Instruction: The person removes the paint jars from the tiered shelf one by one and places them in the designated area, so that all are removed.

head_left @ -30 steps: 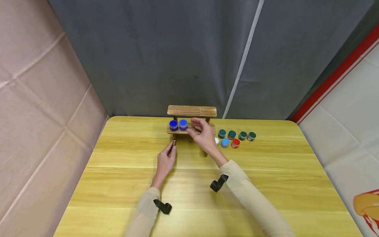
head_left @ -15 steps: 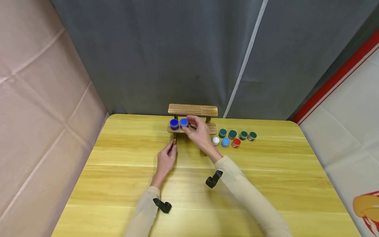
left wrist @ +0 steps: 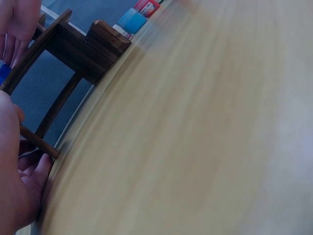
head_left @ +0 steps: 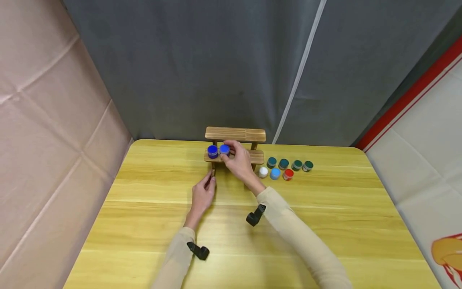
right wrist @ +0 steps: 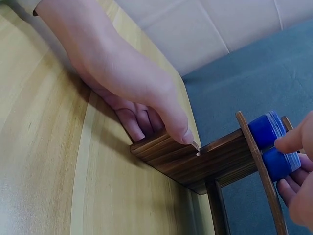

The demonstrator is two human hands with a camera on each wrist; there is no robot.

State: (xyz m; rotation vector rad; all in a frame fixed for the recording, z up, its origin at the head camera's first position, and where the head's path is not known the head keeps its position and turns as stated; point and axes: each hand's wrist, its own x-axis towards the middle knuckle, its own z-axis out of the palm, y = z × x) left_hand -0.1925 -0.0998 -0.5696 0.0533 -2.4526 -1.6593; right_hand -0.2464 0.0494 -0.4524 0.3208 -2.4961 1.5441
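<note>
A small wooden two-tier rack (head_left: 234,134) stands at the table's back edge. Two small blue-lidded jars sit side by side on its lower shelf: a dark blue jar (head_left: 212,151) at the left end, then a lighter-lidded blue jar (head_left: 224,149). My right hand (head_left: 238,160) pinches the lighter-lidded jar, thumb in front and fingers behind, as the right wrist view shows. My left hand (head_left: 203,194) grips the front end of the rack's left side panel (right wrist: 166,154) between thumb and fingers. In the left wrist view, the left hand (left wrist: 24,191) partly covers that panel.
Right of the rack, several green-lidded jars (head_left: 283,164) form a back row. In front of them stand a white jar (head_left: 263,172), a light blue jar (head_left: 275,173) and a red jar (head_left: 288,174). A grey curtain (head_left: 187,72) hangs behind the wooden table (head_left: 144,224).
My right hand has moved left along the lower shelf onto the lighter-lidded jar, uncovering the white jar. The left hand keeps its grip on the rack's side panel.
</note>
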